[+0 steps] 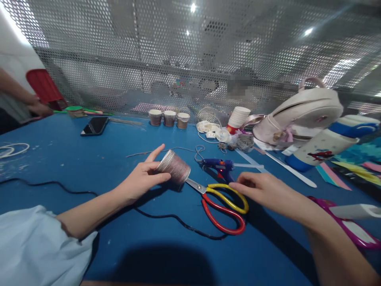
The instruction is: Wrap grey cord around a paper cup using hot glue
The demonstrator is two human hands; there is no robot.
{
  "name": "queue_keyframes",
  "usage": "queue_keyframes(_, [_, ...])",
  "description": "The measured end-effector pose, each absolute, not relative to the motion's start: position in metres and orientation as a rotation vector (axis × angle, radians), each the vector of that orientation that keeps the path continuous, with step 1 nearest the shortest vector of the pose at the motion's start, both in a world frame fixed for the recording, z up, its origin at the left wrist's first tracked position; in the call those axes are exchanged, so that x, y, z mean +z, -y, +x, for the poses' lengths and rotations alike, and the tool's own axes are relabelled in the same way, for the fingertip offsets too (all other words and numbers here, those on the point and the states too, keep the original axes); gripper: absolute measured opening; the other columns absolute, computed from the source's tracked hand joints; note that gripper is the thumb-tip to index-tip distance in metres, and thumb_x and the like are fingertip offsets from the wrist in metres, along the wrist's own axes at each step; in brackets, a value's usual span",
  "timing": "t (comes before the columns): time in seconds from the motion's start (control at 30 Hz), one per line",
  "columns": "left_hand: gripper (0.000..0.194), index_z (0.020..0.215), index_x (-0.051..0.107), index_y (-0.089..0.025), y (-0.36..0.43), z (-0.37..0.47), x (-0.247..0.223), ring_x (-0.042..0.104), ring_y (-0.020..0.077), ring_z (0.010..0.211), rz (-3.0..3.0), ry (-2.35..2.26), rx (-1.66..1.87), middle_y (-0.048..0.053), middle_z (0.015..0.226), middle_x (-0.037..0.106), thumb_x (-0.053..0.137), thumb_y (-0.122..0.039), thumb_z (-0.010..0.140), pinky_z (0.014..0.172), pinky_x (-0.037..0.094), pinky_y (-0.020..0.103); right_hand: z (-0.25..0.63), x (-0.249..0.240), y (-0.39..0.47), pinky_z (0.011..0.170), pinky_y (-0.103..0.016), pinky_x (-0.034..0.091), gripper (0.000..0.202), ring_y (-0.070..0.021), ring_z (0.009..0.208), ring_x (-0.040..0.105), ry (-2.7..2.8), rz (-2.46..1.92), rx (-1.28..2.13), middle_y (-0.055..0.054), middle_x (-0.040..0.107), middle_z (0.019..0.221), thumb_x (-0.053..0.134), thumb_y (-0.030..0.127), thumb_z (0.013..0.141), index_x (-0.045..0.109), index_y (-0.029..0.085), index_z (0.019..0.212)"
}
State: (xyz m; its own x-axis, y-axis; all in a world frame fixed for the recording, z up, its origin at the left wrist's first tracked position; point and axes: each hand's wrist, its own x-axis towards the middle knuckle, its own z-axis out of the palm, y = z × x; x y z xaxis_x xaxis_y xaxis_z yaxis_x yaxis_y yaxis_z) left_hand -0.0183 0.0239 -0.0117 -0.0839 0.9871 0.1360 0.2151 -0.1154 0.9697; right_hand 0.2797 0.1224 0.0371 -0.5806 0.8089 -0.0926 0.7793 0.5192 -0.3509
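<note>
My left hand [145, 174] grips a small cup wrapped in greyish-pink yarn [176, 169], tilted on its side above the blue table. Thumb and fingers press around its pale rim, with the index finger raised. Just past the cup lie scissors [205, 188] with one yellow and one red handle, their blade tips hidden by the cup. My right hand [262, 190] hovers by the yellow handle, fingers curled in and thumb near them; what they hold, if anything, does not show. Beyond the scissors lies a blue glue gun [218, 165] with a clear glue stick in it.
Three wrapped cups [169, 118] stand at the back near a stack of paper cups [238, 118]. A phone [95, 126] lies at left. A black cord [175, 216] crosses the table [143, 254]. At right are a bag [309, 109], a bottle [324, 143] and another person's arm far left.
</note>
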Motion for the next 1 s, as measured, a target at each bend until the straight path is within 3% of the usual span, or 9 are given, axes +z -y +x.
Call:
queue_keyframes(0.1, [0.016, 0.076, 0.074, -0.021, -0.024, -0.018, -0.011, 0.023, 0.0337, 0.139, 1.462, -1.409, 1.225, 0.0, 0.157, 0.014, 0.067, -0.035, 0.075, 0.11, 0.028, 0.042, 0.276, 0.023, -0.144, 0.053, -0.027, 0.041, 0.041, -0.0194, 0.066, 0.061, 2.526, -1.525, 0.401, -0.004, 0.068, 0.074, 0.053, 0.06, 0.08, 0.066, 0.02, 0.078])
queue_keyframes(0.2, [0.018, 0.08, 0.076, -0.021, -0.026, -0.019, -0.011, 0.033, 0.0357, 0.134, 1.481, -1.379, 1.16, 0.0, 0.156, 0.019, 0.066, -0.036, 0.075, 0.098, 0.044, 0.041, 0.259, 0.008, -0.157, 0.053, -0.025, 0.044, 0.039, -0.018, 0.067, 0.062, 2.435, -1.451, 0.697, -0.002, 0.07, 0.082, 0.055, 0.056, 0.08, 0.068, 0.021, 0.094])
queue_keyframes(0.3, [0.025, 0.095, 0.074, -0.024, -0.027, -0.02, -0.012, 0.055, 0.0333, 0.114, 1.434, -1.31, 1.114, 0.0, 0.156, 0.019, 0.066, -0.035, 0.075, 0.077, 0.056, 0.037, 0.243, -0.005, -0.161, 0.046, -0.024, 0.043, 0.036, -0.0158, 0.06, 0.06, 2.355, -1.399, 0.921, -0.001, 0.069, 0.075, 0.055, 0.049, 0.081, 0.068, 0.019, 0.098])
queue_keyframes(0.37, [0.025, 0.097, 0.074, -0.025, -0.027, -0.02, -0.012, 0.064, 0.0273, 0.094, 1.412, -1.312, 1.117, 0.0, 0.156, 0.019, 0.066, -0.034, 0.075, 0.071, 0.057, 0.037, 0.24, -0.01, -0.159, 0.049, -0.025, 0.044, 0.032, -0.0164, 0.062, 0.06, 2.299, -1.344, 0.937, -0.001, 0.068, 0.075, 0.055, 0.045, 0.082, 0.068, 0.018, 0.094])
queue_keyframes(0.43, [0.022, 0.091, 0.075, -0.023, -0.027, -0.019, -0.01, 0.065, 0.0256, 0.088, 1.408, -1.345, 1.142, 0.001, 0.156, 0.019, 0.067, -0.033, 0.073, 0.07, 0.058, 0.037, 0.242, -0.009, -0.153, 0.056, -0.028, 0.048, 0.027, -0.0187, 0.067, 0.062, 2.238, -1.284, 0.873, -0.002, 0.069, 0.077, 0.058, 0.042, 0.08, 0.068, 0.018, 0.085])
queue_keyframes(0.5, [0.018, 0.085, 0.076, -0.021, -0.026, -0.018, -0.009, 0.063, 0.0297, 0.097, 1.413, -1.38, 1.167, 0.001, 0.156, 0.021, 0.069, -0.032, 0.072, 0.07, 0.057, 0.036, 0.248, -0.004, -0.141, 0.061, -0.031, 0.05, 0.024, -0.0205, 0.069, 0.063, 2.162, -1.246, 0.803, -0.003, 0.069, 0.076, 0.06, 0.043, 0.079, 0.065, 0.019, 0.078])
queue_keyframes(0.67, [0.015, 0.066, 0.073, -0.018, -0.026, -0.018, -0.009, 0.058, 0.0334, 0.108, 1.376, -1.459, 1.231, 0.002, 0.153, 0.028, 0.071, -0.033, 0.07, 0.072, 0.056, 0.034, 0.262, 0.01, -0.107, 0.05, -0.025, 0.045, 0.021, -0.0144, 0.052, 0.058, 2.211, -1.072, 0.787, 0.001, 0.062, 0.06, 0.059, 0.041, 0.082, 0.06, 0.022, 0.072])
queue_keyframes(0.83, [0.013, 0.07, 0.075, -0.018, -0.029, -0.016, -0.011, 0.058, 0.0328, 0.105, 1.294, -1.458, 1.287, 0.004, 0.147, 0.038, 0.072, -0.031, 0.068, 0.07, 0.056, 0.035, 0.263, 0.001, -0.092, 0.051, -0.024, 0.042, 0.004, -0.0121, 0.052, 0.054, 2.407, -0.607, 0.702, 0.0, 0.061, 0.065, 0.057, 0.027, 0.084, 0.058, 0.024, 0.082])
queue_keyframes(1.0, [0.015, 0.075, 0.075, -0.018, -0.029, -0.014, -0.012, 0.053, 0.0319, 0.111, 1.25, -1.414, 1.33, 0.006, 0.142, 0.043, 0.073, -0.03, 0.067, 0.072, 0.056, 0.032, 0.267, 0.008, -0.104, 0.048, -0.024, 0.041, 0.01, -0.0133, 0.054, 0.054, 2.501, -0.646, 0.729, -0.002, 0.063, 0.067, 0.058, 0.032, 0.083, 0.06, 0.022, 0.082])
